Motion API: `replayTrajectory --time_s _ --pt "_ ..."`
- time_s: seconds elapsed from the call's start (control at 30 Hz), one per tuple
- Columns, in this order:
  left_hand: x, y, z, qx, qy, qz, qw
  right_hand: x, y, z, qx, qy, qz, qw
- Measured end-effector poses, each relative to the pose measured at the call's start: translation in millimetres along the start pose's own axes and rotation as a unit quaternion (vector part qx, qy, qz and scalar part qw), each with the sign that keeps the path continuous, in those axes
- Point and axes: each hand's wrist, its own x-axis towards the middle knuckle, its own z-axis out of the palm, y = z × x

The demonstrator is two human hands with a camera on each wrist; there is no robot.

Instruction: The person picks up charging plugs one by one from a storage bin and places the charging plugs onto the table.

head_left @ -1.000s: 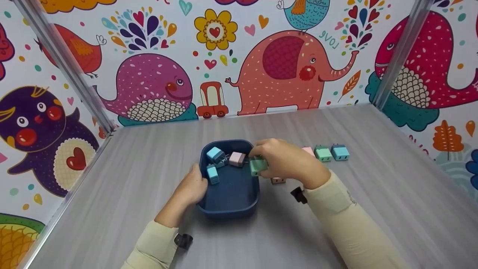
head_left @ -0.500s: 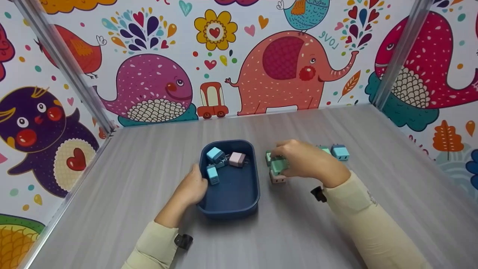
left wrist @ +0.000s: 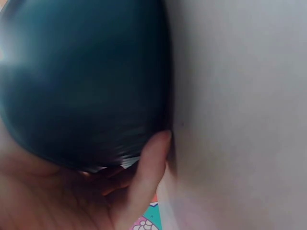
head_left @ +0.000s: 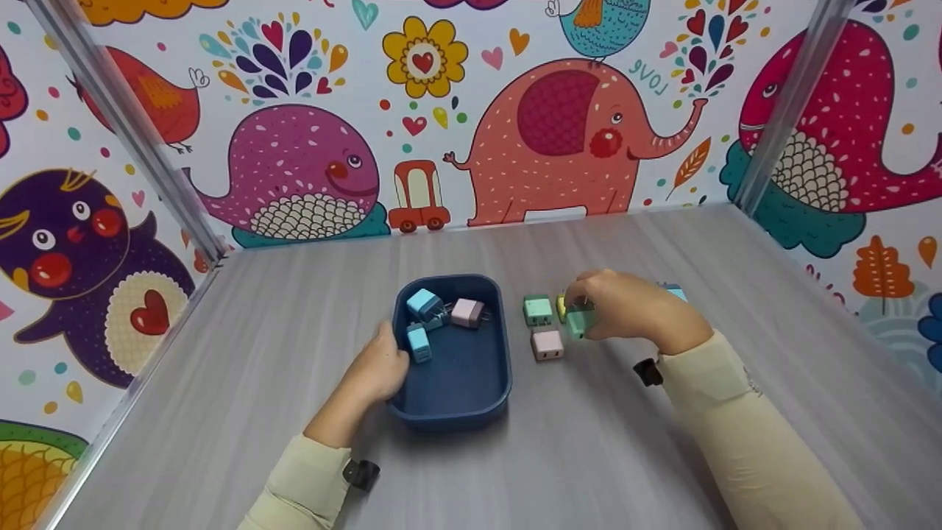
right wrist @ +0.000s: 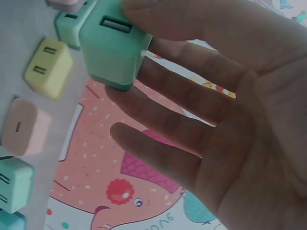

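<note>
My left hand [head_left: 380,366] grips the left wall of a dark blue plastic bin [head_left: 450,421]; in the left wrist view a digit presses the outside of the bin [left wrist: 96,86]. Inside it lie several wall chargers: a pink charger [head_left: 466,313] and light blue ones, including a blue charger [head_left: 419,344]. Right of the bin my right hand [head_left: 625,309] pinches a green charger [right wrist: 112,52] between thumb and fingers, with the other fingers spread. Near it on the table are another green charger [head_left: 538,310], a pink charger [head_left: 547,344] and a yellow charger [right wrist: 48,69], partly hidden in the head view.
Beyond the right hand, a row continues with a pink charger [right wrist: 20,127], a green charger [right wrist: 17,184] and a blue charger [head_left: 675,292]. The grey table [head_left: 309,309] meets printed walls [head_left: 324,66] at the back and sides.
My right hand has moved right, carrying the green charger from the bin's right rim to beside the chargers on the table. The left hand and bin have stayed put.
</note>
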Motion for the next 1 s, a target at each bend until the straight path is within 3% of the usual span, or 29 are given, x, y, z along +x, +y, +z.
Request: replayTrajectory --time_s 0.33,0.57,1.0 --pt "0.0 0.8 -1.3 0.005 -0.002 0.002 1.0 7.6 8.1 12.5 -0.01 -0.025 0.013 0.9995" --pt "1.8 0.0 -1.5 0.01 -0.002 0.005 0.9999 9.6 9.3 17.9 0.005 -0.044 0.043 0.9981" --pt "2.1 -0.9 -1.0 0.007 -0.001 0.004 1.0 14.8 14.0 29.3 -0.004 -0.052 0.044 0.9977"
